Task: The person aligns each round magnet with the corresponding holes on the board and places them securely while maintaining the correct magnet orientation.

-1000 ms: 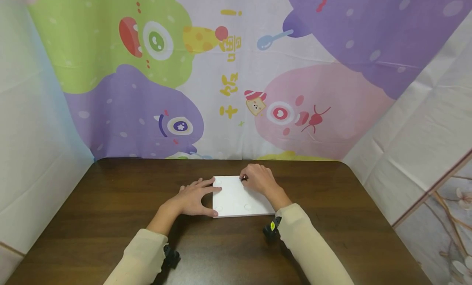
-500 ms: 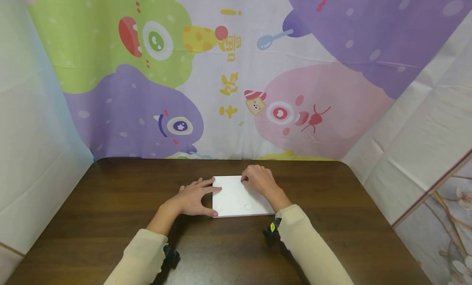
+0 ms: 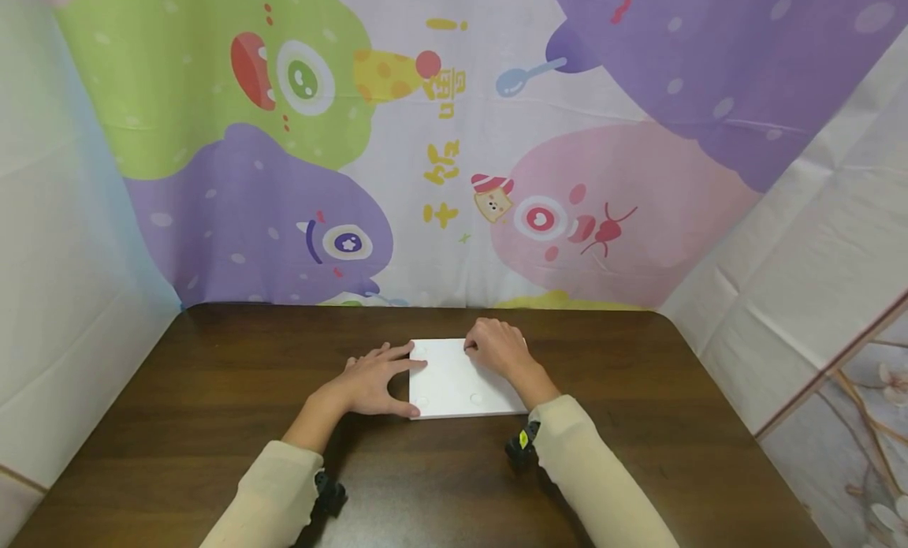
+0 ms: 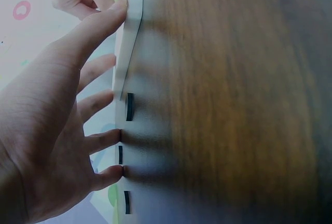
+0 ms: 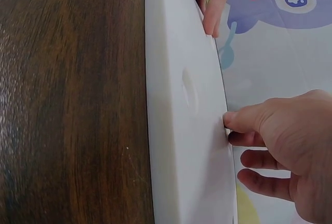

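Note:
A white rectangular board (image 3: 451, 378) with shallow round recesses lies on the brown table. My left hand (image 3: 377, 381) is spread at its left side, thumb at the near corner and fingertips at the far corner and on top. My right hand (image 3: 502, 349) is over the board's far side with curled fingers; thumb and forefinger pinch a small dark piece, now almost wholly hidden. In the right wrist view, the right hand's thumb and forefinger (image 5: 239, 120) meet at the board's edge, and one recess (image 5: 190, 89) shows nearer the camera.
Several short black strips (image 4: 129, 107) show beyond the board's corner in the left wrist view; their kind is unclear. A cartoon-print curtain (image 3: 454, 240) hangs behind the table (image 3: 418, 485), with pale cloth at both sides.
My right hand has shifted slightly down and right, and the dark piece between its fingertips has almost vanished from sight. The left hand and the board stay put.

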Available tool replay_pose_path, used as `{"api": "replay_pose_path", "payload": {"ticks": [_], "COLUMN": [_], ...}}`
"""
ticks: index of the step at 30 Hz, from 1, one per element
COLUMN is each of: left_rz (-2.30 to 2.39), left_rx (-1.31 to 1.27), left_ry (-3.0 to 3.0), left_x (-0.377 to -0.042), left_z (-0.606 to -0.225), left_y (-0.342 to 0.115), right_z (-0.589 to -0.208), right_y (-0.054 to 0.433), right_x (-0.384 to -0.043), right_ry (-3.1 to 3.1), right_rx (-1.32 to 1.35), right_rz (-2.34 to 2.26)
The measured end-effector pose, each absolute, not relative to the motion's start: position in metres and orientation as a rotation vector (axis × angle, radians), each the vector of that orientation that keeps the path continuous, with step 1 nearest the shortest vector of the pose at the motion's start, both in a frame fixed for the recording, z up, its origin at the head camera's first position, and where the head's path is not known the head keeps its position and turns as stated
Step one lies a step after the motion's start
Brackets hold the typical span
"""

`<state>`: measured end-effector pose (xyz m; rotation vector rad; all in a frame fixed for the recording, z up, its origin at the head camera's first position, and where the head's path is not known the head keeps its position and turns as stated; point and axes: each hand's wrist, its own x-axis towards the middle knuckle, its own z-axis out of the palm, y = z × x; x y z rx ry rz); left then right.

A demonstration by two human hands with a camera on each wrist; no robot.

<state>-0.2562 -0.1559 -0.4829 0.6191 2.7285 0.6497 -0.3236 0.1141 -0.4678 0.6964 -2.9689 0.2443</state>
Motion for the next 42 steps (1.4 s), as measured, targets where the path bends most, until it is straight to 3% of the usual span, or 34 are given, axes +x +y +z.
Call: {"api": "replay_pose_path", "payload": {"ticks": [42], "left_rz": [0.624], "left_rx": [0.738], "left_ry": [2.999], "left_x": [-0.253], "left_z": [-0.474], "left_y": [-0.165], "right_z": [-0.460], "right_y": [0.126], "right_x": [-0.305], "right_ry": [-2.899], "right_rx": [0.723], "right_rz": [0.286]}}
